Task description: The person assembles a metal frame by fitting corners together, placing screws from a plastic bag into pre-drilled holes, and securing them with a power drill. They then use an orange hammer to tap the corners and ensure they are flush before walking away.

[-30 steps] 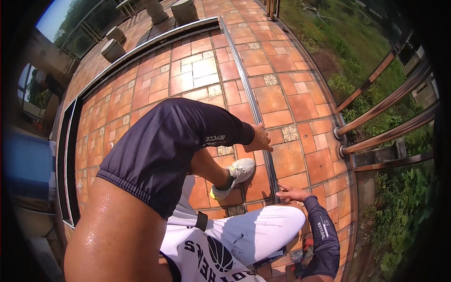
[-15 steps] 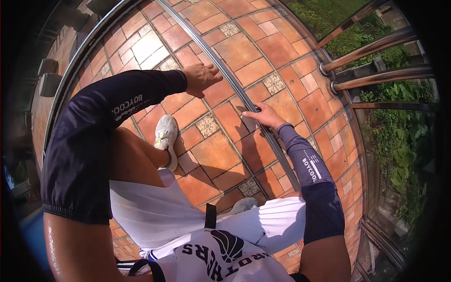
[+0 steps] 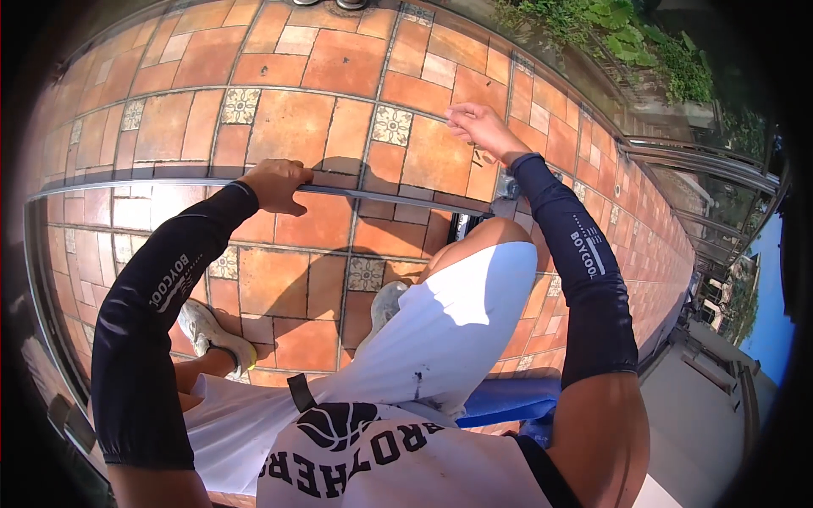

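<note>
The right hand (image 3: 478, 127), laid on the metal rail (image 3: 381, 197) half a second ago, is now off it, loosely curled over the tiles near some small dark pieces (image 3: 477, 158); whether it pinches anything I cannot tell. The left hand (image 3: 278, 184), then short of the rail, now lies over it, thumb and fingers apart, so it alone seems to tend it. The rail runs across the tiled floor (image 3: 292, 285) before the knees.
</note>
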`<act>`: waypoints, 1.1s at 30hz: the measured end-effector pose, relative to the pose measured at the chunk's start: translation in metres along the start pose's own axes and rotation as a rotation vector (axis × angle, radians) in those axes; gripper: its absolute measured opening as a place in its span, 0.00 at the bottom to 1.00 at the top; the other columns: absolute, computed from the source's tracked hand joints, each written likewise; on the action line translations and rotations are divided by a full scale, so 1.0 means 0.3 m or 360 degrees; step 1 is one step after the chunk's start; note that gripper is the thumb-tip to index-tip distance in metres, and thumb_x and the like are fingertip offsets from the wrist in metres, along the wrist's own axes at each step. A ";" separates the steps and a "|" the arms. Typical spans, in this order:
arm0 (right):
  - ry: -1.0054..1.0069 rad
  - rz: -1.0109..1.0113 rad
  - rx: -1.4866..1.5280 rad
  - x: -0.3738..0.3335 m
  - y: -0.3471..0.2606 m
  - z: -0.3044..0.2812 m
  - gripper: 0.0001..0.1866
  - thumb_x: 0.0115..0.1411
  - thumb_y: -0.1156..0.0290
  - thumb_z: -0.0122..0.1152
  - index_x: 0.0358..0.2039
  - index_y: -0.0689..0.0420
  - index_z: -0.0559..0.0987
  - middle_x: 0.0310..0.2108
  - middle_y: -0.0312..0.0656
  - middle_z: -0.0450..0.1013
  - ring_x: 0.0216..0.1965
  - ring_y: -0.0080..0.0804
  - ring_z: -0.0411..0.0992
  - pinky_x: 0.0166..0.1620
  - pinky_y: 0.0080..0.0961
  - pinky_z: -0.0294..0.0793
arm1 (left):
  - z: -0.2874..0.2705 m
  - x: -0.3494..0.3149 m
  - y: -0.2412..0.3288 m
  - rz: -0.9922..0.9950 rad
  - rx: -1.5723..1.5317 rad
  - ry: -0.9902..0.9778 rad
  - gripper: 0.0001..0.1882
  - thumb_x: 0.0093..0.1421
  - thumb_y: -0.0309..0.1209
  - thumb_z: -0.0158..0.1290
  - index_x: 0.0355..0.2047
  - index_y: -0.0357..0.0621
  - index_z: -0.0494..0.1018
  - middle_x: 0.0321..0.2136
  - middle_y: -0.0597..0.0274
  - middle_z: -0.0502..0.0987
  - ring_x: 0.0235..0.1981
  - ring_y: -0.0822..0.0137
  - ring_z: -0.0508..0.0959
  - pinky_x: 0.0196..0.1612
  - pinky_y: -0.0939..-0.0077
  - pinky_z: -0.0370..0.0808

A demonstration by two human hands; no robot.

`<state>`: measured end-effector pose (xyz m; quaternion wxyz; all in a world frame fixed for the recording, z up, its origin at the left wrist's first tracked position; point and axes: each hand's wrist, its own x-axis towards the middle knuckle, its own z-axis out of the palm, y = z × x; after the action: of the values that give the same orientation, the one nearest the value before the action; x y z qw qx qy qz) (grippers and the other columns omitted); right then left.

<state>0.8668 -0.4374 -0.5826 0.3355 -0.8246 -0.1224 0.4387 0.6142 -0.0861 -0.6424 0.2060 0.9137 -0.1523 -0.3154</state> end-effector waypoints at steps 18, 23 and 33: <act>0.1267 0.0182 -0.0056 -0.655 1.152 0.308 0.25 0.63 0.66 0.68 0.57 0.63 0.73 0.43 0.53 0.79 0.44 0.50 0.80 0.46 0.43 0.79 | -0.104 0.415 0.519 0.0070 -0.0139 -0.0431 0.54 0.46 0.48 0.75 0.71 0.49 0.64 0.62 0.46 0.73 0.62 0.42 0.73 0.64 0.52 0.72; 0.1533 0.0020 -0.0129 -0.656 1.048 0.133 0.27 0.64 0.66 0.67 0.61 0.62 0.71 0.48 0.53 0.78 0.47 0.46 0.79 0.49 0.41 0.78 | -0.191 0.547 0.512 0.0258 0.0078 -0.0759 0.72 0.40 0.53 0.78 0.79 0.59 0.45 0.73 0.44 0.58 0.71 0.41 0.63 0.69 0.47 0.67; 0.1218 0.0234 -0.0048 -1.022 0.481 -0.187 0.22 0.64 0.72 0.65 0.58 0.60 0.75 0.40 0.46 0.79 0.42 0.35 0.80 0.38 0.31 0.81 | -0.738 0.598 0.350 0.0102 -0.0024 -0.0754 0.68 0.46 0.55 0.77 0.77 0.42 0.50 0.70 0.38 0.64 0.71 0.45 0.66 0.71 0.54 0.66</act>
<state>0.7191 -0.7220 -0.4594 0.3124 -0.9401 0.0644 0.1204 0.8753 -0.1885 -0.5265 0.1811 0.8073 -0.2230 -0.5155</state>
